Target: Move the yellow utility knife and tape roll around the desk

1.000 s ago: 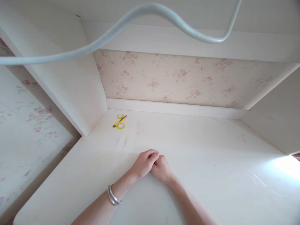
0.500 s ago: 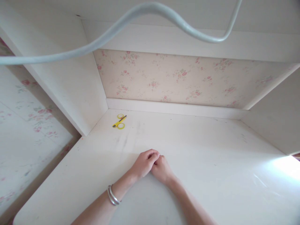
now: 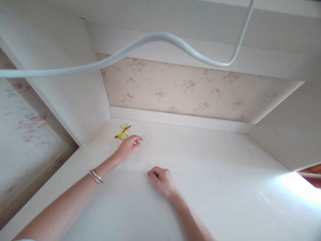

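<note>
My left hand [image 3: 129,147], with silver bangles [image 3: 96,176] on its wrist, reaches out over the white desk, fingers loosely curved and apart, nothing in them. Just beyond it, at the back left, lies a yellow and black utility knife [image 3: 122,132]. Two rolls of yellow tape lie by the knife: a smaller roll [image 3: 124,124] behind it and a larger roll [image 3: 124,140] in front, close to my left hand. My right hand [image 3: 162,180] rests on the desk in the middle, its fingers curled into a loose fist with nothing visible inside.
The white desk [image 3: 200,160] has a side panel [image 3: 75,83] at left, another panel [image 3: 288,130] at right, and floral wallpaper [image 3: 173,87] behind. A pale cable [image 3: 160,35] crosses the upper view, near the camera. Bright light falls on the right edge.
My hands were clasped together; they have come apart. My left hand has moved forward and left, close to the tape and knife. My right hand has stayed nearly in place.
</note>
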Tool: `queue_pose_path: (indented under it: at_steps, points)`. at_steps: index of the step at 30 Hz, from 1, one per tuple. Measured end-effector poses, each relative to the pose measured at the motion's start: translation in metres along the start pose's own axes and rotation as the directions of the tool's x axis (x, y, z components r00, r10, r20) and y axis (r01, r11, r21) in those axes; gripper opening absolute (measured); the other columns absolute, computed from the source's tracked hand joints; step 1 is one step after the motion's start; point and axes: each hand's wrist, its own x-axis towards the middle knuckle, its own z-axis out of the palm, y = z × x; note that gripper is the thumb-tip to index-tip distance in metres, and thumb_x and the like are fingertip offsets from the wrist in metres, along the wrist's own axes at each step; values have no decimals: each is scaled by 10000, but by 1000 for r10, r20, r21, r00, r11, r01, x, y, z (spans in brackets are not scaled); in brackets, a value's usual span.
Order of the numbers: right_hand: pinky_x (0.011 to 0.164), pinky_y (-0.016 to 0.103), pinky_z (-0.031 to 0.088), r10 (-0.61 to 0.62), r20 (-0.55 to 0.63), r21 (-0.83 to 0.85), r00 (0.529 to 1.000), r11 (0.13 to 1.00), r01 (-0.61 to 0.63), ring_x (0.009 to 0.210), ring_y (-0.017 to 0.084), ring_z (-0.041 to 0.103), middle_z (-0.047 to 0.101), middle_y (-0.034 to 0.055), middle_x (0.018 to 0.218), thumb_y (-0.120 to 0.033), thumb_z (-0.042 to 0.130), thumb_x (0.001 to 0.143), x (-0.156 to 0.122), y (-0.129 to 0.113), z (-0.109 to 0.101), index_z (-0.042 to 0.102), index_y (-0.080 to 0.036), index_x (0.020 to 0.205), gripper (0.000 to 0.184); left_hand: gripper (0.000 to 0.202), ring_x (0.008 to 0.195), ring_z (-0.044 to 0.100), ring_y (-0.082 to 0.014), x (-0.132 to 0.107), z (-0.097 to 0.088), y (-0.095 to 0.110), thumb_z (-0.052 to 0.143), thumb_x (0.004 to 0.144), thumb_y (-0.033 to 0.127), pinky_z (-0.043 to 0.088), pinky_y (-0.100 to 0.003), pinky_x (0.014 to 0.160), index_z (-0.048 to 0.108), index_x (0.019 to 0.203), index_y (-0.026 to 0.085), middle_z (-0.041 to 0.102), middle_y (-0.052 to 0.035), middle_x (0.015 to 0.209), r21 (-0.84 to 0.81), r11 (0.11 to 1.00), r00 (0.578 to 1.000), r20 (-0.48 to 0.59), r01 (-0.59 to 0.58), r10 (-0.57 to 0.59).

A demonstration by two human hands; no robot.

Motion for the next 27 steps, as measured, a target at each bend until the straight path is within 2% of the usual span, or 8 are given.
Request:
queue_pose_path:
  at_steps: [3,6,9,12,15,20,23,27]
  points:
    - [472,194,242,18,1,25,1000,1000,-18,510,67,399,451,-47,539,-319,437,846,1,0,-1,556,-174,624,291,402,1069,534,-208,42,-35,-44,462,687,174,374,-314,964,613,1059,181,598,-33,1168,351,936,999,-32,30,-20]
    - [474,193,241,27,0,42,1000,999,-27,514,66,394,442,-48,540,-317,442,843,2,0,-1,556,-175,628,282,491,1183,450,-261,64,-55,-80,493,664,226,276,-352,1038,586,1144,187,517,-30,1293,535,843,997,29,49,-76]
    - [475,193,240,38,1,39,999,999,-38,516,67,392,443,-47,540,-324,444,843,2,0,0,564,-177,638,280,597,1215,399,-321,68,-57,-103,482,689,310,254,-400,1030,491,1278,221,391,-17,1408,584,804,981,66,109,-181]
    - [477,194,243,40,1,37,999,999,-40,520,68,401,452,-45,546,-331,445,844,2,1,0,569,-178,643,282,649,1186,404,-355,66,-53,-114,461,708,375,289,-423,988,411,1346,266,343,12,1439,592,794,967,89,140,-238]
    - [479,196,243,30,0,34,1000,999,-30,524,70,407,456,-44,549,-335,445,845,2,1,0,571,-179,644,284,631,1167,422,-345,66,-51,-115,447,719,398,319,-406,971,432,1332,246,399,5,1405,587,799,964,113,130,-239]
    - [485,195,247,16,-8,37,1000,999,-16,523,70,397,455,-44,550,-333,445,846,1,2,1,563,-178,638,285,548,1160,464,-258,64,-50,-104,430,737,381,319,-319,1002,510,1240,180,484,-53,1322,571,821,979,160,13,-128]
    - [481,195,244,13,-8,35,1000,999,-12,525,72,395,454,-43,550,-329,443,846,0,2,1,564,-176,639,284,476,1101,512,-245,52,-43,-90,414,759,375,358,-310,963,549,1168,172,523,-74,1253,584,810,982,111,62,-155]
    - [487,193,256,-1,-12,30,1000,1000,1,531,72,410,468,-44,557,-321,445,846,-1,2,1,575,-172,645,282,406,1028,553,-240,19,-24,-57,419,788,368,401,-316,903,559,1120,180,524,-94,1205,585,796,971,61,154,-233]
